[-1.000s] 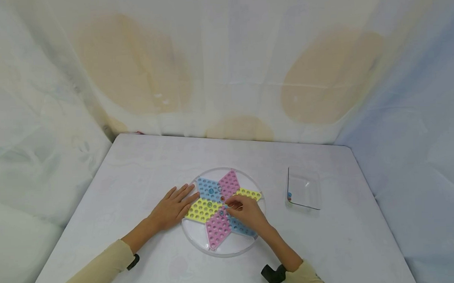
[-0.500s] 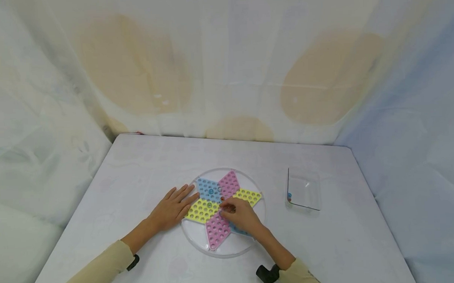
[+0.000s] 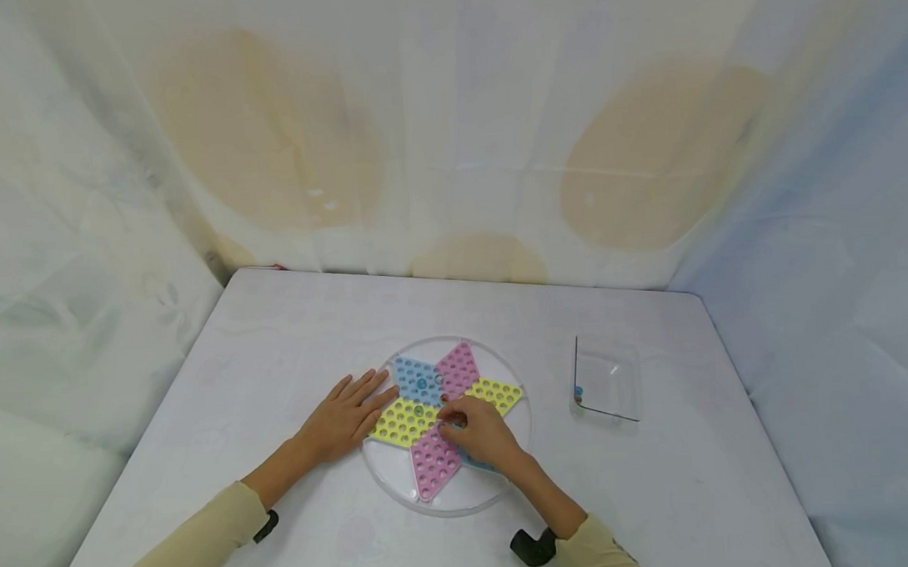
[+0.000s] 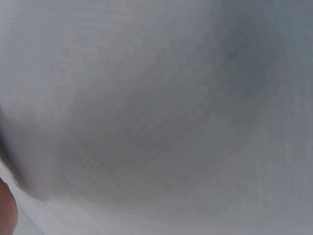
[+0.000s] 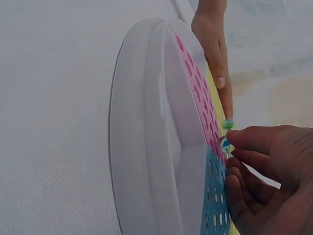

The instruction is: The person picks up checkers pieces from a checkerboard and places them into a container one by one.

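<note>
A round white Chinese checkers board with a pink, yellow and blue star of holes lies on the table. My left hand rests with spread, straight fingers on its left rim. Over the star's middle, my right hand pinches a clear marble with blue swirls between thumb and fingertips, close against the holes. Just beyond it in the right wrist view sits a green marble. A blue marble lies in the blue point, and a red-brown marble sits by my right fingertips.
Right of the board stands a clear square container, with a blue marble and a reddish one in its near left corner. Pale curtains hang behind and beside the white table. The left wrist view shows mostly blurred pale cloth.
My right hand has shifted slightly left over the middle of the board, with its fingertips close to the holes, and has barely moved in the last half second. The left hand stays put.
</note>
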Action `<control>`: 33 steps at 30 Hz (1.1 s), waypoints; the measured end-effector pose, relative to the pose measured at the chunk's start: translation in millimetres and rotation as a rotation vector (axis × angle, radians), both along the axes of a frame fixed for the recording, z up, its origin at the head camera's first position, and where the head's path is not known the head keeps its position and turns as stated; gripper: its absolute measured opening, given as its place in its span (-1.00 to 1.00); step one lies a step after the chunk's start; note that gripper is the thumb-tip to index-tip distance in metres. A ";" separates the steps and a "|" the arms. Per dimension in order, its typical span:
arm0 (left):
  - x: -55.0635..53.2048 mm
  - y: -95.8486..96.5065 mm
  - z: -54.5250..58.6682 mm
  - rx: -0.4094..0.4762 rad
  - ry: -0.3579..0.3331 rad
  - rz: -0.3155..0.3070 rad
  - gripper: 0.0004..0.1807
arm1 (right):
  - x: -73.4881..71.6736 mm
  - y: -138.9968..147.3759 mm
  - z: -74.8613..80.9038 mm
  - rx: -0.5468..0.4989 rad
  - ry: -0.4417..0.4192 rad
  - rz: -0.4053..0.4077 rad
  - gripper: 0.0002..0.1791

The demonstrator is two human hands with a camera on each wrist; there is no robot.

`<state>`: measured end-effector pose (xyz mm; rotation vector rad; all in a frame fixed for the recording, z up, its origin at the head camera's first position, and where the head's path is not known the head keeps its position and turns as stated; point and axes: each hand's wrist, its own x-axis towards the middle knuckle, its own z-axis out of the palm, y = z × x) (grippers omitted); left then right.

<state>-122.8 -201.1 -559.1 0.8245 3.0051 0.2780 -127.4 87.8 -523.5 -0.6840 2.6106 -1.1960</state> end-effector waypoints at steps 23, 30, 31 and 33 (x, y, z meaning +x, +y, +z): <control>1.6 1.3 3.5 0.033 0.035 -0.020 -0.43 | 2.3 4.6 9.9 0.003 -0.032 -0.030 -0.84; 2.5 2.1 5.3 0.023 0.029 -0.012 -0.43 | -1.2 11.5 14.2 -0.069 0.021 -0.030 -0.86; 2.5 2.1 5.6 0.024 0.030 -0.013 -0.43 | -1.8 12.5 15.4 -0.076 0.029 -0.034 -0.86; 2.4 2.1 5.7 0.021 0.033 -0.016 -0.43 | -2.9 14.9 17.1 -0.095 0.046 -0.039 -0.85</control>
